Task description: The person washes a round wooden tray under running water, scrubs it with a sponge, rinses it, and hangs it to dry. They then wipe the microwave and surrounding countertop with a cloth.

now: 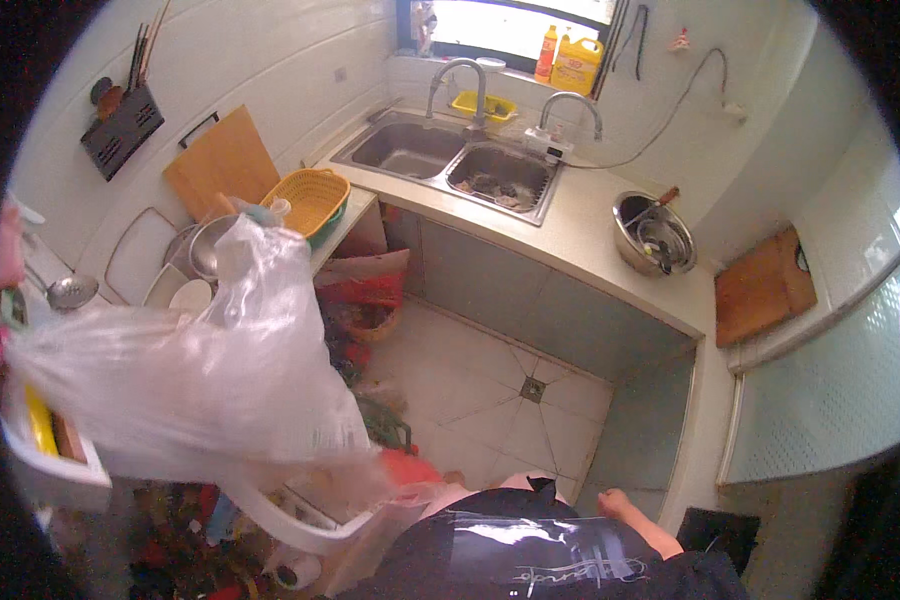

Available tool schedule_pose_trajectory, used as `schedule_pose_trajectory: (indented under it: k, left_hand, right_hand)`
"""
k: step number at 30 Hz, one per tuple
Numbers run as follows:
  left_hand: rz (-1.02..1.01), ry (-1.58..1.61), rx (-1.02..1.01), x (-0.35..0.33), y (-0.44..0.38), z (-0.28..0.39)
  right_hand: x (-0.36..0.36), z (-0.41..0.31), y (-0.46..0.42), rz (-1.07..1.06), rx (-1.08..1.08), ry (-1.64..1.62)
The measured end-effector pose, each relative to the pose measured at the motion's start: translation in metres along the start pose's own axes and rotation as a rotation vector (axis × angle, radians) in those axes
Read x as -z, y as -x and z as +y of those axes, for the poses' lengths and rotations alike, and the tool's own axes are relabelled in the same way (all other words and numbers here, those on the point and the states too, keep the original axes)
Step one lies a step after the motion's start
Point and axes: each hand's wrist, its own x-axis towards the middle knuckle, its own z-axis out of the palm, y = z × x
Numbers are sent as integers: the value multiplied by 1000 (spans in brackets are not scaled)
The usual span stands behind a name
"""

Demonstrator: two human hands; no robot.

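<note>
My right hand [613, 502] hangs at my right side beside my dark shirt, its fingers curled in, with no object visible in it. My left hand is out of view. Before me on the left, a large translucent plastic bag [210, 382] spreads over the near end of the side counter. It partly covers a white plastic rack [292, 529]; what holds the bag up is hidden. Behind the bag are a metal bowl [208, 247], a yellow plastic basket [311, 199] and a wooden cutting board [223, 165] leaning on the wall.
A double-bowl sink [412, 146] is set in the far counter. A steel pot with utensils [630, 259] stands to its right, near another wooden board [765, 289]. A red bag [360, 285] sits under the side counter. The tiled floor [480, 405] has a drain [532, 389].
</note>
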Motion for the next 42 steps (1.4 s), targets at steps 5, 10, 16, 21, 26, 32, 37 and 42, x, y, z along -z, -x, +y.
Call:
schedule_pose_trajectory:
  k: [5, 10, 16, 21, 26, 32, 37, 42]
  left_hand:
    - [-8, 53, -26, -22, -30, 70]
    - [59, -4, -66, -37, -45, 118]
    - [270, -867, -652, -17, -73, 201]
    - [414, -171, -375, 32, -26, 416]
    - [385, -292, -673, 69, -62, 552]
    - [200, -369, -846, 113, -122, 673]
    - [49, -443, -896, 141, -147, 731]
    - [-87, -472, -896, 158, -168, 760]
  right_hand:
    - [40, -60, -80, -109, 305, 277]
    - [121, -192, -140, 81, 646, 528]
    - [203, -353, -131, 237, 934, 398]
    - [231, -437, -117, 182, 1053, 299]
    - [256, -498, -148, 197, 1008, 72]
    - [292, -615, -192, 515, 962, -132]
    - [292, -677, -237, 475, 699, 337]
    - [277, -700, -269, 399, 648, 509]
